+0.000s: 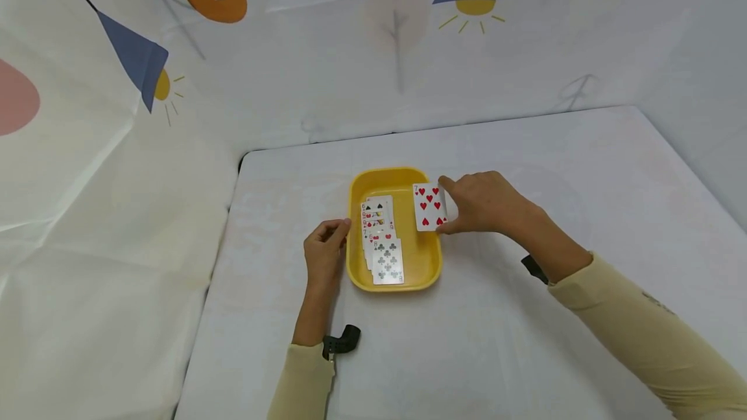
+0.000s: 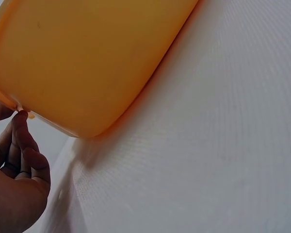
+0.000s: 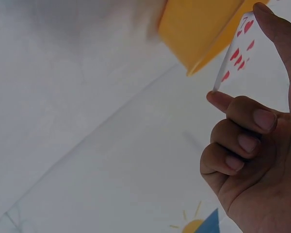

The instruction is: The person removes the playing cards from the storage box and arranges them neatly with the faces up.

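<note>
The right hand (image 1: 484, 205) pinches a seven of hearts (image 1: 429, 207) by its right edge, thumb at the bottom corner and forefinger at the top, holding it face up over the right rim of a yellow tray (image 1: 362, 275) that sits on the white counter (image 1: 525, 342). In the right wrist view the card (image 3: 236, 51) shows only as a thin, foreshortened sliver with part of its red pips, and the other three fingers (image 3: 237, 141) curl loosely beneath it without touching it. The left hand (image 1: 323, 248) rests at the tray's left rim; in the left wrist view its curled fingertips (image 2: 20, 119) meet the lip of the tray (image 2: 92, 63), though how firmly they grip it cannot be told, and the thumb is cut off at the frame edge. Inside the tray lies a fanned spread of cards (image 1: 382, 242), overlapping so that only the front one, a club card, is fully visible; the rest show mere strips. A small black object (image 1: 341, 343) lies by the left sleeve, its shape unclear.
</note>
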